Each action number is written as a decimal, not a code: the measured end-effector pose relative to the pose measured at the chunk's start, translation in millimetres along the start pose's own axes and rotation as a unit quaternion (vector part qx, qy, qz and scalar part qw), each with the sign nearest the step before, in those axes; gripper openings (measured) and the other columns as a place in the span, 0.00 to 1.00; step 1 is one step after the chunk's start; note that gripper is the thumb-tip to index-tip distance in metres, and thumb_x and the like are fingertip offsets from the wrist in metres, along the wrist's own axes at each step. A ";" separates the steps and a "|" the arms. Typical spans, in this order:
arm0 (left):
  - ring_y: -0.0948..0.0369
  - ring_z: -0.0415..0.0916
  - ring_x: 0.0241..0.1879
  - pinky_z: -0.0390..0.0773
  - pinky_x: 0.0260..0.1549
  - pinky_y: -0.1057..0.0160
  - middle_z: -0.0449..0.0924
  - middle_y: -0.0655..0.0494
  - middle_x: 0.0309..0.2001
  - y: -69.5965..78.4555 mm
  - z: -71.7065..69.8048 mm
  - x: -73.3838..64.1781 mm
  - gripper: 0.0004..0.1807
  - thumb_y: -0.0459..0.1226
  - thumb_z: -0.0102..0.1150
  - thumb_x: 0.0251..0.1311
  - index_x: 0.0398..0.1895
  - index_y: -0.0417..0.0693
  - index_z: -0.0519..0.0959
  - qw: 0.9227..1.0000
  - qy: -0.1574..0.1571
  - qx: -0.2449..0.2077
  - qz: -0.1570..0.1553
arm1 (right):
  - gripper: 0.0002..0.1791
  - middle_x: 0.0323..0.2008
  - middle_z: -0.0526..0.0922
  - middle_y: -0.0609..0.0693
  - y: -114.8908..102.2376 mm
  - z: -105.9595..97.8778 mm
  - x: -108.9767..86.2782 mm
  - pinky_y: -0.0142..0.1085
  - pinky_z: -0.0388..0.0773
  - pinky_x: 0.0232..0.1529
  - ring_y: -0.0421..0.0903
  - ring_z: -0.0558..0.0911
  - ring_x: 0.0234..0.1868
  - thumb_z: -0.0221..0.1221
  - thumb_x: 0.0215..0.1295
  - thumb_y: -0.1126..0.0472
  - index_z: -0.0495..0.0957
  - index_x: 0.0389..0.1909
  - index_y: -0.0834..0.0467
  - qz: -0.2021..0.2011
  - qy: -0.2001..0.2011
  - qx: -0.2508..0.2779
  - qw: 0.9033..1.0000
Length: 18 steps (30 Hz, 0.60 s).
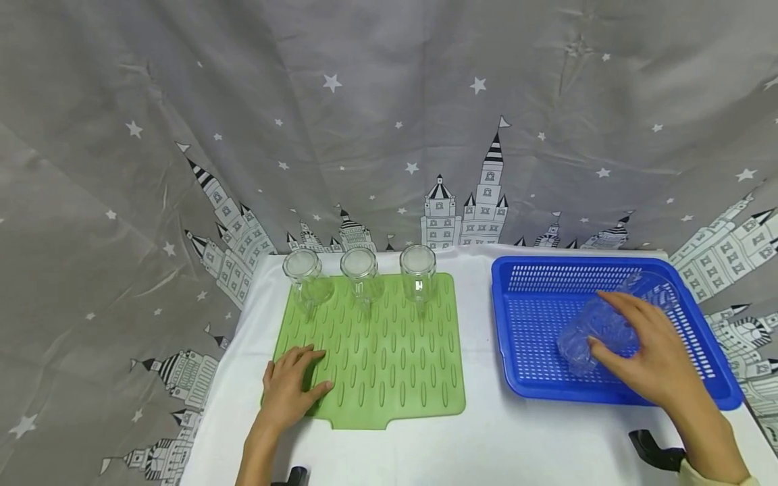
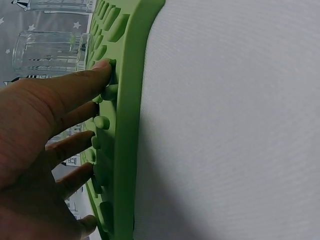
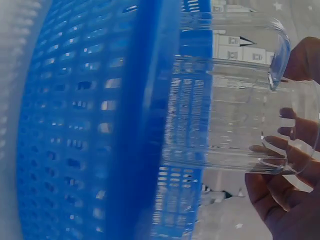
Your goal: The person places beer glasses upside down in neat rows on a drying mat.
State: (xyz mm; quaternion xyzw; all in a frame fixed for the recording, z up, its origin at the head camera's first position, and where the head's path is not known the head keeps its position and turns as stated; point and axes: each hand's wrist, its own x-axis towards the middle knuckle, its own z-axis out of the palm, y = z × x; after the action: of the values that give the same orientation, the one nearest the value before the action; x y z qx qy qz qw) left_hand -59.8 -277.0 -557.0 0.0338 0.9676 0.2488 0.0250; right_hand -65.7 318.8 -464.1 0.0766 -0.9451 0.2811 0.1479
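Observation:
My left hand (image 1: 288, 388) lies at the left edge of a green ridged drying mat (image 1: 392, 364), its fingertips touching the ridges and its fingers spread. Along the mat's back edge, three clear glass mugs (image 1: 359, 270) stand upside down in a row, handles to the front. Over a blue perforated basket (image 1: 507, 337), my right hand (image 1: 656, 351) holds a clear glass mug (image 3: 235, 115), thumb and fingers around its base end. Through the glass in the right wrist view, several fingers show. More clear glass (image 1: 650, 287) lies behind that hand, its outline hard to make out.
A white cloth (image 1: 437, 445) covers the table under mat and basket. Behind hangs a grey curtain (image 1: 377, 101) printed with stars and castles. Black curved pieces (image 1: 656, 451) show near both wrists.

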 end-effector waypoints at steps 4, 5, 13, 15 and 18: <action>0.31 0.60 0.78 0.42 0.73 0.14 0.69 0.39 0.78 -0.4 2.6 0.8 0.34 0.45 0.79 0.61 0.70 0.50 0.79 1.000 0.003 -0.006 0.004 | 0.47 0.70 0.77 0.67 -5.1 -1.7 4.0 0.77 0.68 0.60 0.72 0.71 0.67 0.77 0.51 0.60 0.74 0.76 0.51 -0.015 -0.006 0.011 1.000; 0.31 0.59 0.78 0.42 0.73 0.14 0.69 0.39 0.78 -0.4 3.0 1.0 0.35 0.45 0.79 0.61 0.70 0.50 0.79 1.000 0.004 -0.008 0.005 | 0.47 0.70 0.77 0.66 -6.1 -2.2 5.2 0.79 0.67 0.62 0.72 0.70 0.69 0.77 0.51 0.60 0.75 0.76 0.51 -0.018 -0.007 0.016 1.000; 0.32 0.58 0.79 0.41 0.74 0.14 0.69 0.39 0.78 -0.4 4.5 -0.4 0.35 0.45 0.79 0.61 0.71 0.50 0.79 1.000 0.005 -0.009 0.003 | 0.47 0.69 0.78 0.62 -15.1 -2.9 13.5 0.72 0.70 0.63 0.67 0.73 0.68 0.79 0.48 0.61 0.76 0.74 0.50 -0.036 -0.006 0.031 0.999; 0.32 0.58 0.79 0.41 0.74 0.14 0.69 0.39 0.78 -0.3 4.1 -1.5 0.35 0.45 0.79 0.61 0.71 0.50 0.79 1.000 0.006 -0.009 0.002 | 0.47 0.69 0.79 0.61 -18.6 -2.5 15.7 0.63 0.72 0.59 0.64 0.74 0.67 0.79 0.48 0.61 0.76 0.74 0.50 -0.042 -0.005 0.034 0.999; 0.32 0.58 0.79 0.41 0.74 0.14 0.69 0.38 0.78 0.6 3.9 -3.0 0.34 0.45 0.79 0.61 0.71 0.50 0.79 1.000 0.007 -0.013 0.002 | 0.47 0.69 0.79 0.60 -24.1 -2.1 18.5 0.53 0.71 0.56 0.60 0.75 0.65 0.79 0.48 0.61 0.76 0.74 0.50 -0.048 -0.007 0.032 0.998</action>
State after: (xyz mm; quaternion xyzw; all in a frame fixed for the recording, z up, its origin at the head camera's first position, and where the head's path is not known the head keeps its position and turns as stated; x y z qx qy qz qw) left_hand -56.6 -274.8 -560.0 0.0341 0.9644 0.2617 0.0179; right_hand -77.2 298.7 -444.1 0.1287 -0.9317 0.3034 0.1526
